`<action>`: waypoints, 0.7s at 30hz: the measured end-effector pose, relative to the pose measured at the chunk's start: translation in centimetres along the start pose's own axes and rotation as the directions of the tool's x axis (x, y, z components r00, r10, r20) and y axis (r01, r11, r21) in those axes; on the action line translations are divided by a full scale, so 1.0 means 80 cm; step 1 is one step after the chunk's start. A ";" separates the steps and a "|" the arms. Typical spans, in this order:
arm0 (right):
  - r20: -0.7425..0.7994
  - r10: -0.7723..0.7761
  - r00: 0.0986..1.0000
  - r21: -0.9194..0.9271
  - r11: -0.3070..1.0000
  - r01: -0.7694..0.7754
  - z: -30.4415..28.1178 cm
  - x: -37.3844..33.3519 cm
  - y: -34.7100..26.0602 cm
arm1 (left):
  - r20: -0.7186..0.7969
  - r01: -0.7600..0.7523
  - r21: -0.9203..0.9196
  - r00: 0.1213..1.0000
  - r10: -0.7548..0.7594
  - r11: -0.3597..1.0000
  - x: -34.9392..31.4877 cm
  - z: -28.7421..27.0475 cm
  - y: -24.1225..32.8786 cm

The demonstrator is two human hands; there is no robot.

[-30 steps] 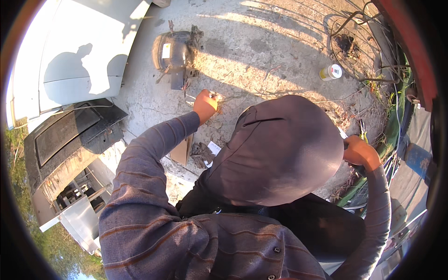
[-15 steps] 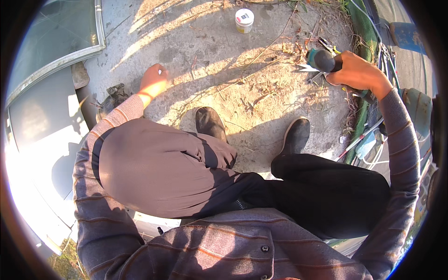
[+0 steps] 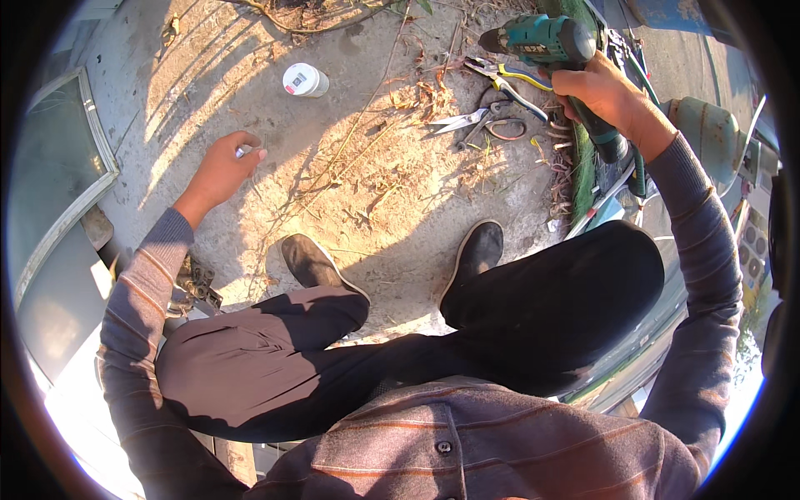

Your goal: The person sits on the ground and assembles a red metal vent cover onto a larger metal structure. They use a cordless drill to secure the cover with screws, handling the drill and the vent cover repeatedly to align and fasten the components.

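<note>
In my right hand (image 3: 612, 98) is a teal and black cordless drill (image 3: 537, 40), fingers wrapped round its grip and the chuck pointing left. It is above pliers with yellow handles (image 3: 523, 77) and scissors with dark loop handles (image 3: 463, 122), both on the concrete. My left hand (image 3: 215, 173) is raised over the ground at left, its fingers closed on a small whitish-purple object (image 3: 242, 152). Most of that object is covered by the fingers, and its kind cannot be made out. Between my hands, farther off, stands a white lidded tub (image 3: 306, 81).
Dry twigs and leaves (image 3: 367, 196) litter the concrete. A framed glass pane (image 3: 83, 142) leans at left, near a dark metal device (image 3: 197, 285). Along the right lie green netting (image 3: 588, 162), hoses and a grey-green tank (image 3: 704, 125). My shoes (image 3: 477, 250) rest on the ground.
The drill has come up off the ground area in my right hand, uncovering the pliers and scissors. My left hand has reached farther forward. The whole view has shifted, with the tub now farther left.
</note>
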State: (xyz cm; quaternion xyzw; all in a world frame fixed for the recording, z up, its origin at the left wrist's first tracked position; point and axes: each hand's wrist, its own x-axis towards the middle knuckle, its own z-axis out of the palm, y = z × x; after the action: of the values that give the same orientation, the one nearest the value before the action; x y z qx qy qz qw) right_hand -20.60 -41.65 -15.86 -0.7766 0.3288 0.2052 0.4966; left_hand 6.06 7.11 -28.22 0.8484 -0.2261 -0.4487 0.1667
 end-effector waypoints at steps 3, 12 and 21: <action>-0.016 0.020 1.000 -0.025 0.999 -0.021 -0.027 0.001 0.018 | -0.031 0.076 -0.189 0.996 -0.084 0.979 -0.040 0.047 -0.001; 0.017 0.208 0.978 -0.016 0.978 -0.208 -0.036 0.039 0.094 | 0.036 0.299 -0.235 0.954 -0.299 0.925 -0.209 0.110 -0.046; 0.150 0.246 0.957 -0.494 0.858 -0.143 -0.068 0.081 0.061 | -0.135 0.417 -0.373 0.860 -0.493 0.829 -0.364 0.072 -0.040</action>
State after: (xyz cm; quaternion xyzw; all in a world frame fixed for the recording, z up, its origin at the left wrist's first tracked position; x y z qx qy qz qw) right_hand -19.58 -49.98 -20.82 -0.8117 0.2914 0.4094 0.2978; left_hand -12.45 24.86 -12.89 0.8827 0.0824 -0.4077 0.2187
